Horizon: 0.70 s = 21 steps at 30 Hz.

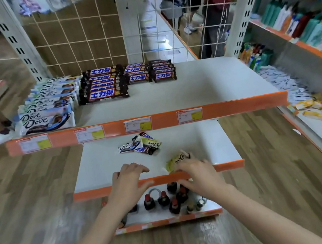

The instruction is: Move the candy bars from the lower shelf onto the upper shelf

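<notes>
On the upper shelf (202, 87), at its left end, a row of white and blue Dove bars (47, 119) runs from the front edge toward the back. Just right of them lies a stack of dark Snickers bars (102, 84), and further right two shorter stacks of smaller Snickers bars (150, 71) sit side by side near the wire grid backing (82, 39). The right half of this shelf is bare white. Four price labels (137, 124) are stuck along its orange front strip.

On the lower shelf (100, 165), a loose small pile of candy bars (140, 144) lies near the middle, well back from the front edge: a white Dove wrapper, a yellow-green one and dark Snickers wrappers overlapping.

The left hand (126, 185) rests over the orange front lip of the lower shelf, fingers spread and gently bent, grasping nothing. To its right, the right hand (199, 175) reaches over the same lip, its fingers curled onto a yellow-green Dove bar (175, 161) that lies at the front of the lower shelf; whether the bar is lifted off the surface cannot be told.

Below, a bottom shelf (170, 221) holds small dark bottles (163, 200) with red caps. At far right stands another rack with tall bottles (297, 22)
</notes>
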Motion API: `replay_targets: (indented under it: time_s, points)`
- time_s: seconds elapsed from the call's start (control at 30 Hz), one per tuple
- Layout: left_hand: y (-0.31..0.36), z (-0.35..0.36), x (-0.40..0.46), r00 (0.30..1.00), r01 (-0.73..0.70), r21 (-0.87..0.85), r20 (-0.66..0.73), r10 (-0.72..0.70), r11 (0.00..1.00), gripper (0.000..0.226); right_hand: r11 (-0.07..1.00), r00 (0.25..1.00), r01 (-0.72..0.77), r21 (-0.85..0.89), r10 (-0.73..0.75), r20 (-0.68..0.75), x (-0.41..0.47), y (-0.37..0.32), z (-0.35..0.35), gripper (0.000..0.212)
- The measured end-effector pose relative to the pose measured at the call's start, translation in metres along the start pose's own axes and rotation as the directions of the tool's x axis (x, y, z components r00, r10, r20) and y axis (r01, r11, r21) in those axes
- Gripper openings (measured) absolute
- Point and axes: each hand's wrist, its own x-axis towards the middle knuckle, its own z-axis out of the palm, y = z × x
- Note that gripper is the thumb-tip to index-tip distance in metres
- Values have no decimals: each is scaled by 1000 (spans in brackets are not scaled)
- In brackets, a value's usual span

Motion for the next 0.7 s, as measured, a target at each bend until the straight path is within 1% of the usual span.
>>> replay_targets:
  time_s: [0.17, 0.27, 0.4, 0.53, 0.7]
  points:
    - [-7, 21, -4, 999, 29, 18, 46, -29, 999, 39, 1000, 999, -22, 9, 21, 45, -3, 4, 20, 35]
    - [-11, 37, -8, 996, 45, 15, 83, -46, 999, 39, 1000, 997, -21, 15, 20, 72, -1, 6, 29, 32]
    - [-14, 57, -11, 991, 75, -42, 113, -70, 996, 36, 999, 993, -23, 25, 20, 120, 9, 9, 42, 31]
    - [-13, 75, -12, 985, 93, -35, 147, -87, 995, 37, 1000, 984, -1, -16, 4, 180, 15, 10, 62, 31]
    - [-20, 97, -3, 975, 121, -24, 191, -114, 992, 37, 999, 983, -27, -16, 30, 182, 19, 21, 91, 31]
